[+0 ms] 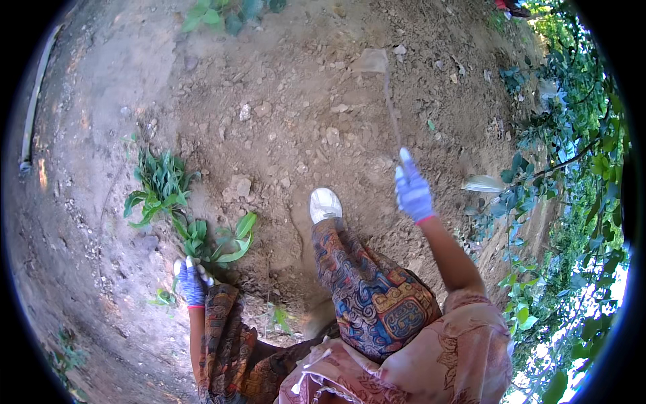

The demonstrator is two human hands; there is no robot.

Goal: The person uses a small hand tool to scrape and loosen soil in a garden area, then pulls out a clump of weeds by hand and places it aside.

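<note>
My right hand [415,189], in a blue-and-white glove with a red cuff, is stretched out over the soil. It grips what looks like a small hoe; its thin shaft [391,106] runs forward from my fingers to a flat, pale blade [371,61]. The tool is blurred, and its handle is hidden by my hand. Beside my left knee, my gloved left hand [192,283] closes around the lower ends of uprooted-looking leafy green plants [194,235]. Their leaves spread forward over the ground in a bunch [164,177].
My white shoe [325,204] stands on dry, cloddy soil [303,116] with scattered stones [245,112]. Leafy branches [525,177] reach in from the right, near a pale dry husk or leaf [483,184]. More green leaves [217,15] show ahead. A pale pole [38,101] lies far left.
</note>
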